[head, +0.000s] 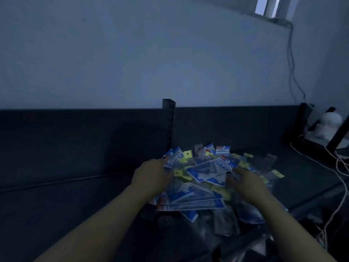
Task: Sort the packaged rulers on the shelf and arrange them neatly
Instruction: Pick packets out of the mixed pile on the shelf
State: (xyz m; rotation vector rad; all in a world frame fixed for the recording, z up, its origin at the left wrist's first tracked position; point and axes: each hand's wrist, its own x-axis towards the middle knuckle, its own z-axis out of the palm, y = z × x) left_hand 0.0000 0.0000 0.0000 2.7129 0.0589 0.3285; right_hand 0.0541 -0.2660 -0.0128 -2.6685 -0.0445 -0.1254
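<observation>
A loose pile of packaged rulers [204,173] in blue-and-white sleeves and clear sleeves with yellow-green hang tabs lies on the dark shelf [75,201], right of a slotted upright post [169,121]. My left hand [151,176] rests against the pile's left edge, its fingertips hidden among the packs. My right hand [245,183] lies on the pile's right side, fingers bent down onto the packs. The dim, blurred picture hides whether either hand grips a pack.
A dark back panel [85,140] runs behind the shelf, under a pale wall. At far right a white device [328,125] sits on a ledge, with loose white cords [338,167] trailing down. More clear packs [224,224] lie at the pile's near side.
</observation>
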